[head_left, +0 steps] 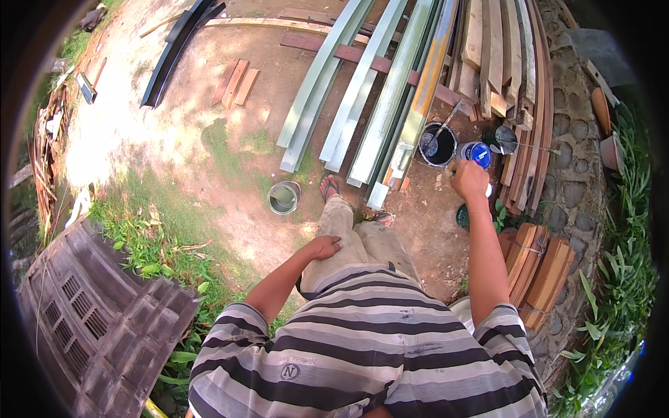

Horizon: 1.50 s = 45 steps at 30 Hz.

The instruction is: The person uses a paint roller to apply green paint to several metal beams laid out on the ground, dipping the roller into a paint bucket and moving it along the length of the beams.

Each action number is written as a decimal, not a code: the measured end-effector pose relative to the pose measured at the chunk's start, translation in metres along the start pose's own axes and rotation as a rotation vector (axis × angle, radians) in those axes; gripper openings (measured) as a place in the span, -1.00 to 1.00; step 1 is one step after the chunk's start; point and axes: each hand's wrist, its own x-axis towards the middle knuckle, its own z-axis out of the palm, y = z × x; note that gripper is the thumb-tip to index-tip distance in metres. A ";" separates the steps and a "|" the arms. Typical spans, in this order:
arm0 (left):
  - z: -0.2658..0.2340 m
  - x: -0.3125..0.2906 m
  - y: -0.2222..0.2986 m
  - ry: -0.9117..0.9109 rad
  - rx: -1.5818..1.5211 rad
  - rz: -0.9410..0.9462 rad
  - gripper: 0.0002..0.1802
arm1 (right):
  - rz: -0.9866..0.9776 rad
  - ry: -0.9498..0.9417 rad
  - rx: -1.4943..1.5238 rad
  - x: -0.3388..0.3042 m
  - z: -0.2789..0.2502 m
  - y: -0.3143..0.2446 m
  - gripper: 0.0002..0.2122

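My left hand rests on my trouser leg, fingers lying against the cloth with nothing seen in them. My right hand is stretched out to the right, its fingers closed; whatever is in them is too small to make out. Just beyond it stands a can with a blue lid. Left of that can is a dark bucket with a paint-stained brush or stirring tool leaning in it. A dark open tin sits to the right of the blue-lidded can.
Light-green painted metal-looking channels lie across a reddish beam ahead. Timber planks are stacked at right beside a stone edging. A grey bucket stands near my foot. Bundled wood and a dark carved panel flank me.
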 end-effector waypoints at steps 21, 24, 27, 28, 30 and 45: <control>0.003 -0.259 0.253 -0.127 0.505 -0.063 -0.55 | 0.195 0.050 0.539 -0.213 0.151 0.103 -0.78; 0.013 -0.279 0.256 0.022 0.484 0.073 -0.58 | 0.204 -0.003 0.558 -0.224 0.166 0.096 -0.71; 0.014 -0.295 0.251 -0.002 0.472 -0.019 -0.55 | 0.231 -0.007 0.599 -0.239 0.178 0.078 -0.66; 0.011 -0.300 0.255 -0.052 0.470 -0.108 -0.53 | 0.247 0.004 0.613 -0.244 0.180 0.072 -0.65; 0.004 -0.311 0.250 -0.149 0.350 -0.301 -0.46 | 0.266 -0.052 0.650 -0.250 0.181 0.059 -0.63; -0.137 -0.310 0.112 -0.539 -0.939 -0.793 -0.28 | 0.561 -0.058 0.670 -0.248 0.132 -0.100 -0.64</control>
